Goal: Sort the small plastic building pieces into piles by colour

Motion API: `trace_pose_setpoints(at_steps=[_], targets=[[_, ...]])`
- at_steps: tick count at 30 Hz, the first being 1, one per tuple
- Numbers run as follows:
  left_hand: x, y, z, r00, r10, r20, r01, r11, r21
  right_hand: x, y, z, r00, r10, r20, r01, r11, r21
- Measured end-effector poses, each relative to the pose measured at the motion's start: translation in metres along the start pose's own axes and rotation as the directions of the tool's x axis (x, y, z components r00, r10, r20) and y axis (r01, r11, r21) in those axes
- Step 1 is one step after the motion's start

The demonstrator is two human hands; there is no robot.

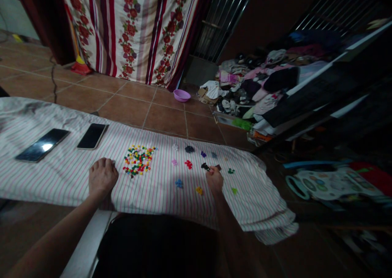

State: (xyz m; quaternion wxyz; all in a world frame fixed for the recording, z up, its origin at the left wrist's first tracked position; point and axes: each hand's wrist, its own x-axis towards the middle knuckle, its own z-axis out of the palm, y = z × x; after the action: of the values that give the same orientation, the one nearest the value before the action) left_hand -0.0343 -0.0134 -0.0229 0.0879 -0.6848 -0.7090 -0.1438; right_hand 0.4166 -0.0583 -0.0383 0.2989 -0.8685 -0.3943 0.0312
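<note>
My right hand (214, 181) is over the right part of the striped cloth, its fingers pinched together at a pile of small black pieces (204, 166); one black piece seems to be at the fingertips. Just beyond the hand is a small brown pile (218, 167). My left hand (103, 174) rests palm down with curled fingers, and a tiny pale bit shows by its index finger. To its right lies a spread of mixed coloured pieces (138, 160). Single-colour piles surround the right hand, among them red (188, 164), blue (179, 183), yellow (199, 190) and dark grey (189, 149).
Two phones (43, 145) (92, 136) lie on the striped cloth (153, 202) at the left. Beyond it, a purple basin (181, 95) stands on the tiled floor before a floral curtain (131, 29). Heaped clothes (251, 86) are at the back right.
</note>
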Motion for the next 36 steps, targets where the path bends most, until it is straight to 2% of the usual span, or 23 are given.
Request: trace_pose_setpoints(at_steps=[9, 15, 18, 22, 28, 36], targets=[[-0.001, -0.001, 0.0, 1.0, 0.015, -0.011, -0.016, 1.0, -0.013, 0.004, 0.001, 0.004, 0.989, -0.145, 0.003, 0.145, 0.989, 0.037], [-0.001, 0.0, 0.0, 1.0, 0.012, -0.02, -0.012, 1.0, 0.009, 0.003, 0.007, 0.003, 0.99, -0.133, -0.035, 0.133, 0.991, -0.003], [-0.001, 0.001, -0.001, 1.0, 0.004, -0.01, -0.003, 1.0, 0.019, 0.005, 0.005, 0.004, 0.995, -0.104, -0.01, 0.104, 0.994, -0.031], [-0.001, 0.0, 0.0, 1.0, 0.005, -0.014, -0.005, 1.0, 0.013, 0.006, 0.001, 0.006, 0.991, -0.128, 0.046, 0.128, 0.992, -0.006], [-0.001, 0.0, 0.0, 1.0, 0.006, -0.014, -0.006, 1.0, -0.011, 0.005, -0.001, 0.007, 0.987, -0.153, 0.046, 0.153, 0.988, 0.006], [-0.001, 0.001, -0.004, 1.0, -0.004, 0.01, 0.004, 1.0, -0.012, 0.012, -0.006, 0.005, 0.958, -0.245, 0.147, 0.263, 0.957, -0.118]])
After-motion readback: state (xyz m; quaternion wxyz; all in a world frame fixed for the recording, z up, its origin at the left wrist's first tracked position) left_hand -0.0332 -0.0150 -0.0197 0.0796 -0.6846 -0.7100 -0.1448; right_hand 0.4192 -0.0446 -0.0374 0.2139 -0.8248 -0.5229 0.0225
